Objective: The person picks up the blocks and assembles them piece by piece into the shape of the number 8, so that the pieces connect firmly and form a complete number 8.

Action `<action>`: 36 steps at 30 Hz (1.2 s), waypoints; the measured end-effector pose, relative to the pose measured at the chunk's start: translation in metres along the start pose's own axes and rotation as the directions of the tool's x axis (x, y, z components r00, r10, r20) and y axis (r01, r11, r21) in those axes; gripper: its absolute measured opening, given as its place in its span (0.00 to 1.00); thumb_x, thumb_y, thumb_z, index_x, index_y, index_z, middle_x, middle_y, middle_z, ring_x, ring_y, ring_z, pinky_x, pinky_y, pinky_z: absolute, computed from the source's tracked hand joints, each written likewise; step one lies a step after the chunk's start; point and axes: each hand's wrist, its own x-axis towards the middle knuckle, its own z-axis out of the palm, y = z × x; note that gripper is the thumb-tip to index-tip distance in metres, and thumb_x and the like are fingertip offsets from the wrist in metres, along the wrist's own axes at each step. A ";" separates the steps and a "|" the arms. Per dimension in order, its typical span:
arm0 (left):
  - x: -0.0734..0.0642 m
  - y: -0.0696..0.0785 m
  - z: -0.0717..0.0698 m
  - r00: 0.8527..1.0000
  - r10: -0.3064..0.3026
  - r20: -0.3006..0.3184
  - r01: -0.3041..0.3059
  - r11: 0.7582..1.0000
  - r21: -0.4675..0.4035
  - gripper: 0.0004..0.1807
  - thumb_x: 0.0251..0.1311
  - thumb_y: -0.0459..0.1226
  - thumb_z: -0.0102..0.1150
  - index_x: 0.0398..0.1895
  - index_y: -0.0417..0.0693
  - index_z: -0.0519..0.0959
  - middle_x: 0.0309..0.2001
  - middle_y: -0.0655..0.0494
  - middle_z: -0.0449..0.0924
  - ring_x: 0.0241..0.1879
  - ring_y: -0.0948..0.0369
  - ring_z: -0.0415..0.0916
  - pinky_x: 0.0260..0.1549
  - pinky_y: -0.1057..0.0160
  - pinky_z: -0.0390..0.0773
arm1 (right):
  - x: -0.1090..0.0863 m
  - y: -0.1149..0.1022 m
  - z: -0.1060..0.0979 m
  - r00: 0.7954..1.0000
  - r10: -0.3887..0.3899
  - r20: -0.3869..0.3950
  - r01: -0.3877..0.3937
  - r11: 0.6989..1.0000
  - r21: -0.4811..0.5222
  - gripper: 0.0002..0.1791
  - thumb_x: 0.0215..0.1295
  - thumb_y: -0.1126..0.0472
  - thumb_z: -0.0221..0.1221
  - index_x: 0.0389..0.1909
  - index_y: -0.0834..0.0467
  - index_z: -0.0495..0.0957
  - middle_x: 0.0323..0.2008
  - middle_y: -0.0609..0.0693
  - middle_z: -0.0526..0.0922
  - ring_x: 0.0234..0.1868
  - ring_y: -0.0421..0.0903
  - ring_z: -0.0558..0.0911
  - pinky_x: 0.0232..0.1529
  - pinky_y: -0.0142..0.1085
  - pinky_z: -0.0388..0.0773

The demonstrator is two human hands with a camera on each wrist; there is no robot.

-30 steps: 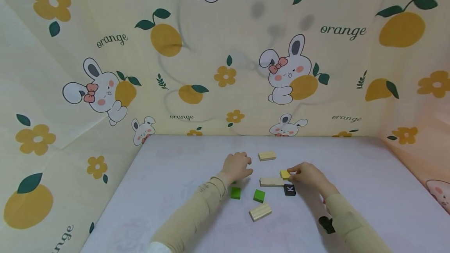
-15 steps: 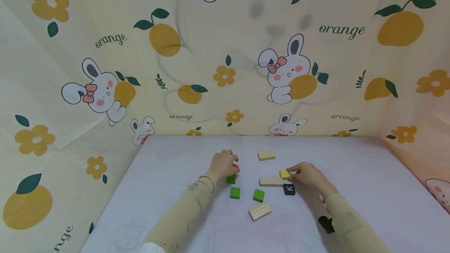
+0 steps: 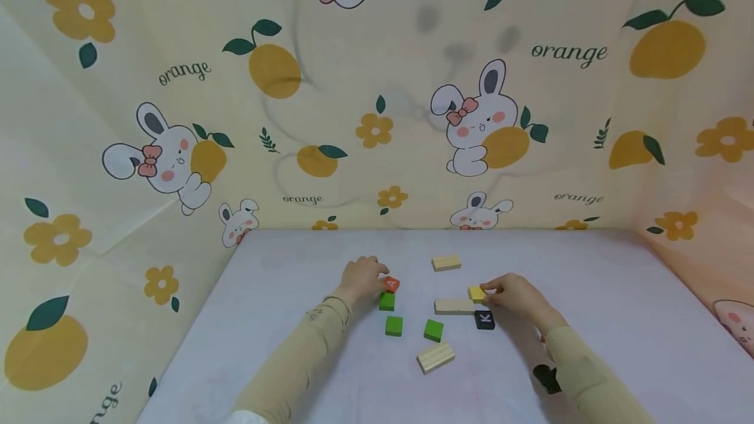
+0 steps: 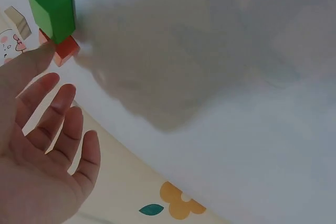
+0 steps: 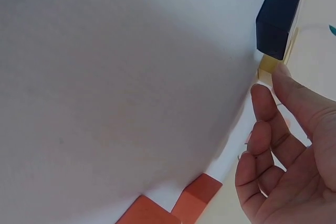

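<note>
Red block (image 3: 391, 284) lies by the loosely spread left hand (image 3: 362, 278), where a careless nudge could shove the adjacent green block (image 3: 387, 301); the right hand (image 3: 514, 294), well apart, meets the yellow block (image 3: 476, 294) — pinching or merely touching, I cannot tell. The right wrist view shows two orange-red blocks (image 5: 197, 200) — largely hidden, it seems, by the right sleeve (image 3: 589, 371) in the head view.

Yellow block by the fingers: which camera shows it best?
The head view: the yellow block's top shows there, with the right hand at its edge. The right wrist view shows less, because the black block partly covers it. The left wrist view doesn't show it.
</note>
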 end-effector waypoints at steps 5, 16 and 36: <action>0.003 0.000 0.005 1.000 -0.006 -0.003 0.006 1.000 -0.001 0.13 0.55 0.42 0.61 0.45 0.57 0.83 0.44 0.55 0.80 0.44 0.55 0.75 0.44 0.52 0.73 | -0.001 0.001 0.000 1.000 -0.027 -0.014 0.027 1.000 -0.005 0.17 0.59 0.59 0.61 0.49 0.58 0.80 0.31 0.49 0.80 0.31 0.45 0.71 0.30 0.35 0.67; 0.011 0.002 0.008 1.000 -0.008 -0.004 0.008 1.000 -0.022 0.10 0.52 0.42 0.64 0.38 0.52 0.85 0.40 0.58 0.84 0.41 0.58 0.77 0.45 0.53 0.73 | 0.000 0.003 0.001 0.999 -0.034 -0.012 0.033 0.999 -0.022 0.17 0.58 0.60 0.62 0.49 0.58 0.80 0.32 0.49 0.81 0.31 0.45 0.71 0.31 0.35 0.69; 0.018 0.047 0.015 0.999 0.045 0.010 -0.044 0.995 -0.093 0.09 0.49 0.45 0.67 0.31 0.51 0.85 0.32 0.61 0.84 0.31 0.64 0.75 0.41 0.59 0.71 | 0.003 0.005 0.000 1.000 -0.003 -0.010 0.003 1.000 0.011 0.18 0.57 0.58 0.63 0.49 0.57 0.80 0.40 0.54 0.83 0.32 0.44 0.71 0.31 0.36 0.70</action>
